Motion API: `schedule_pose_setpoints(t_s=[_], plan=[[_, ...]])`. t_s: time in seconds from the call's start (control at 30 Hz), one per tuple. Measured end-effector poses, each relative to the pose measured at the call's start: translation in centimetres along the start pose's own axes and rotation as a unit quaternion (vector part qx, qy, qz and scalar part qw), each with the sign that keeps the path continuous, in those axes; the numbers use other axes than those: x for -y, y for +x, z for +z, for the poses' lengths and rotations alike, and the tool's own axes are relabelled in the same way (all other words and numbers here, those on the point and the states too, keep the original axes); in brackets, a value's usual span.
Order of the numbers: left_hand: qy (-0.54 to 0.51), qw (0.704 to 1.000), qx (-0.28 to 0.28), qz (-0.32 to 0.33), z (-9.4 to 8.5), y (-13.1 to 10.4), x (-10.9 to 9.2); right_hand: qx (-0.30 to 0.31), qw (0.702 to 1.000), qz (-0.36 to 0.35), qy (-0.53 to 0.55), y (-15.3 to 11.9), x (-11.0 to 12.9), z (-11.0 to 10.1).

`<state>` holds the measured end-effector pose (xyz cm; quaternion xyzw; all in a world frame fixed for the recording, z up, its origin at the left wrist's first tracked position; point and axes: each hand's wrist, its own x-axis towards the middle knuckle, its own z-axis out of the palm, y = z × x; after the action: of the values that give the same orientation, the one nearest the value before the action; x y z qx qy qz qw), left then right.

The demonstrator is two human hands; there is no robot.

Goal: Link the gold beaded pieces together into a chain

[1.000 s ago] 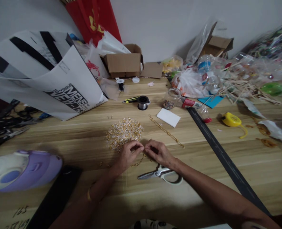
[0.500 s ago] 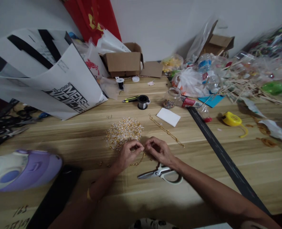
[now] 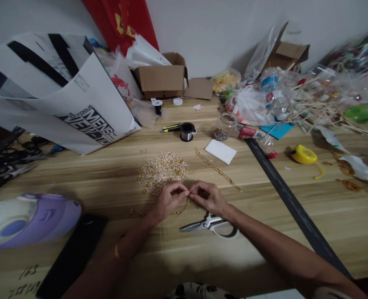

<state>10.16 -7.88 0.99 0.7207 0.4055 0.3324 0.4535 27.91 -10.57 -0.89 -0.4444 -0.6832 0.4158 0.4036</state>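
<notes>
My left hand (image 3: 172,200) and my right hand (image 3: 209,197) meet fingertip to fingertip over the wooden table, both in a pinch. A gold chain (image 3: 181,209) hangs or lies just below the left fingertips; its upper end disappears at the fingers. Whatever the right fingertips pinch is too small to make out. Behind my left hand is a pile of silver and gold beaded wire pieces (image 3: 162,171). Scissors with pale handles (image 3: 209,224) lie by my right wrist, blades pointing left. Farther back on the right rests another gold chain (image 3: 218,169), stretched out at a slant.
Beyond the pile stand a wire spool (image 3: 187,132), a cutter knife (image 3: 170,128) and a jar of beads (image 3: 225,126). A white card (image 3: 220,151) and a yellow tape measure (image 3: 304,154) lie rightward. At left are a paper bag (image 3: 93,112), pliers (image 3: 12,176) and a dark phone-like slab (image 3: 73,253).
The fingertips of my two hands have come together, closing the small gap between them. The view has shifted slightly; the other things stay in place.
</notes>
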Motion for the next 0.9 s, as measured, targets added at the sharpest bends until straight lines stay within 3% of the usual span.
schedule_pose_setpoints(t_s=[0.23, 0.4, 0.67, 0.9], plan=[[0.026, 0.999, -0.013, 0.015, 0.04, 0.18, 0.00, -0.012, 0.998, -0.034, -0.044, 0.33, -0.04, -0.25], [0.105, 0.993, -0.032, 0.048, 0.17, 0.43, 0.17, -0.036, 0.998, 0.005, -0.048, 0.32, -0.13, -0.28], [0.324, 0.933, 0.051, 0.149, 0.60, 0.32, -0.33, -0.064, 0.997, 0.034, -0.035, 0.40, -0.34, -0.33], [0.359, 0.917, 0.076, 0.160, 0.99, 0.16, -0.06, -0.063, 0.997, 0.030, -0.027, 0.43, -0.39, -0.32]])
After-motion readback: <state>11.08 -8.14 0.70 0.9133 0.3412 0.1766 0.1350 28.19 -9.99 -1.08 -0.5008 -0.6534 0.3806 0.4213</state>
